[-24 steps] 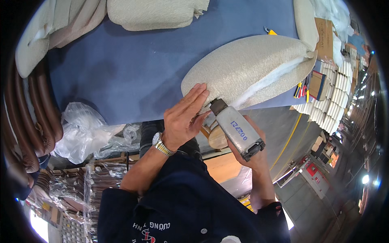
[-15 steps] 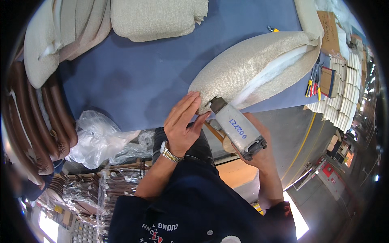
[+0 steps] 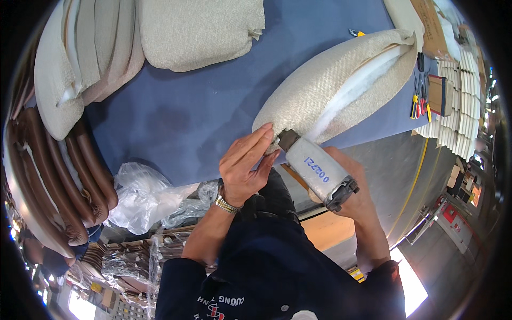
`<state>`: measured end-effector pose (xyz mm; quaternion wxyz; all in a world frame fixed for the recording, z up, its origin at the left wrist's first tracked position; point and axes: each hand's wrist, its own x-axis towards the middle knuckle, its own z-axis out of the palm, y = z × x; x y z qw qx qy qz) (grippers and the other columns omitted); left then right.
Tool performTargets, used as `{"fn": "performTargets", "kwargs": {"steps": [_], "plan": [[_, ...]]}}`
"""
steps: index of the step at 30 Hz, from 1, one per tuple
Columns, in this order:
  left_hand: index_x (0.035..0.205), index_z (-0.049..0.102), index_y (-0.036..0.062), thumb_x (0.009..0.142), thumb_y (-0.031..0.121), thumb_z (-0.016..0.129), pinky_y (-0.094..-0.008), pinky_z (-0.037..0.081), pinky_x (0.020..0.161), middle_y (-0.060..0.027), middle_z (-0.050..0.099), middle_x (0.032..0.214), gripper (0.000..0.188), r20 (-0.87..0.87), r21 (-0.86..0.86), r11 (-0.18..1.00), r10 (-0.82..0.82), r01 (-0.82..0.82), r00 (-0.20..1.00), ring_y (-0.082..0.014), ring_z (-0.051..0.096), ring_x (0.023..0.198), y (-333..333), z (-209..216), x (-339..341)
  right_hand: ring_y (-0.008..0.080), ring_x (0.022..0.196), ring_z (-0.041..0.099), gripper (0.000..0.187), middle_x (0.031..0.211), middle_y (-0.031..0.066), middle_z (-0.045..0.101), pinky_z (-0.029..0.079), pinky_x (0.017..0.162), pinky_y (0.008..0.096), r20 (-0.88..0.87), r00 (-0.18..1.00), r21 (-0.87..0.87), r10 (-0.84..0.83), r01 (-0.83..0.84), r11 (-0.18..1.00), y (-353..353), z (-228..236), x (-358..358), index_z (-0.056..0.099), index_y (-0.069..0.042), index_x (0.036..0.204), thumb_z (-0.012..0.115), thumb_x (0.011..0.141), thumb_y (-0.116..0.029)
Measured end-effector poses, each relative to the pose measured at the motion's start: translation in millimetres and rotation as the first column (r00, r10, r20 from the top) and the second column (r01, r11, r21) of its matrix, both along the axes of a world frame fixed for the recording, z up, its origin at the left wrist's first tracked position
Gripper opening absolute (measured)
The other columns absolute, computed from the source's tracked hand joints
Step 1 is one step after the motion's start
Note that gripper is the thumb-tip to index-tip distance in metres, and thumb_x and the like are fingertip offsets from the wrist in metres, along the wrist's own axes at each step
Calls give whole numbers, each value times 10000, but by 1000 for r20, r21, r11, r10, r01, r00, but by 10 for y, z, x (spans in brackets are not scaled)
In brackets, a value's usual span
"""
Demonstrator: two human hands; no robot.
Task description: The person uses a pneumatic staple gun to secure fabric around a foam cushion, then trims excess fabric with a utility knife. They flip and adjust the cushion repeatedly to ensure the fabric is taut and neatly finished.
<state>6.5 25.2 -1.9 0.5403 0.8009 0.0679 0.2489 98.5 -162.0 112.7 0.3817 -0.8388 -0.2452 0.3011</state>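
A padded piece [image 3: 306, 93] in beige woven fabric lies on the blue-covered table, its long side gaping over white filling [image 3: 354, 84]. My left hand [image 3: 246, 162] pinches the fabric at its near left end, fingers on top and thumb below. In my right hand [image 3: 358, 184] is a grey metal staple gun [image 3: 318, 169], its handle mostly hidden under the body. The gun's dark nose [image 3: 288, 140] is against the pinched end, close beside my left fingertips; whether it presses in cannot be made out.
Beige padded pieces [image 3: 202, 34] lie at the far left. Brown padded pieces [image 3: 72, 181] and crumpled clear plastic [image 3: 141, 194] are at the left. Yellow-handled tools [image 3: 415, 105] lie by the table's right edge, near stacked pale pieces [image 3: 463, 101]. Another yellow-handled tool [image 3: 360, 34] lies behind the padded piece.
The view has shifted slightly, so the surroundings sit a little differently. Both hands keep their hold, with the staple gun's nose still at the fabric end.
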Motion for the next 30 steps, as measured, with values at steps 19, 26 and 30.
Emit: {"fn": "performTargets", "kwargs": {"steps": [19,26,30], "plan": [[1276,645,-44,759,-48,777,-354,555,923,-191,722,1222,533,-51,-85,995,56,-60,997,-323,725,1059,111,-18,56,368,1048,684,701,1215,190,652,560,859,395,-11,996,77,91,-90,993,83,-33,43,595,15,1282,842,700,-286],[1360,560,-52,700,-100,728,-370,566,890,-181,722,1226,682,29,-63,996,68,-66,997,-335,726,1024,49,-36,56,358,1016,702,638,1210,178,662,579,806,382,66,988,50,137,-140,989,102,66,48,600,10,1279,809,728,-234],[1363,567,-39,620,-141,683,-375,569,906,-173,718,1240,759,41,-76,997,36,-33,999,-338,718,1056,-22,-24,38,341,991,713,600,1205,169,668,589,784,380,115,982,27,148,-152,988,133,122,1,608,5,1278,790,741,-193]]}}
